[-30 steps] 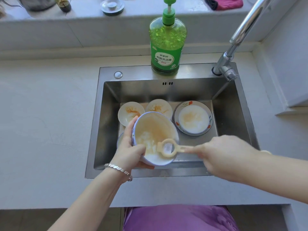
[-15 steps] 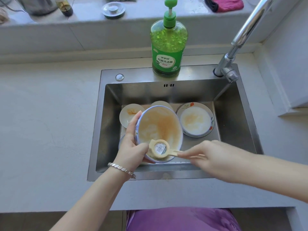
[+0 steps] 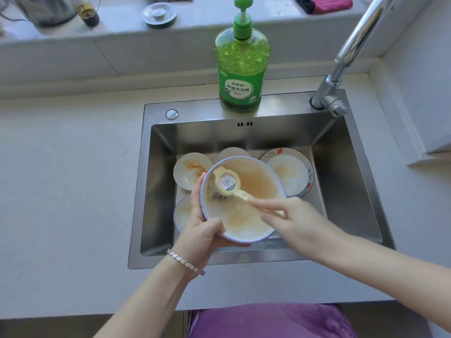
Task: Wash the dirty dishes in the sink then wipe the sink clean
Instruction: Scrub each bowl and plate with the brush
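My left hand (image 3: 203,224) grips the rim of a white bowl (image 3: 253,191) with a blue edge and orange-stained inside, held tilted over the steel sink (image 3: 158,181). A cream dish brush (image 3: 227,182) lies with its round head against the bowl's upper left inside; my right hand (image 3: 296,222) pinches its handle. In the sink lie a small stained dish (image 3: 189,170), a second small dish (image 3: 231,152) mostly hidden behind the bowl, a flower-patterned plate (image 3: 291,172) at the right, and another dish (image 3: 181,213) under my left hand.
A green dish soap pump bottle (image 3: 241,69) stands on the sink's back ledge. The chrome faucet (image 3: 341,69) rises at the back right. A metal sink strainer (image 3: 159,14), a dark bottle (image 3: 87,11) and a pink cloth (image 3: 327,3) sit on the sill behind.
The brush head has moved from the bowl's lower rim up to its upper left inside. The bowl has tilted to face me more fully, covering more of the dishes behind it.
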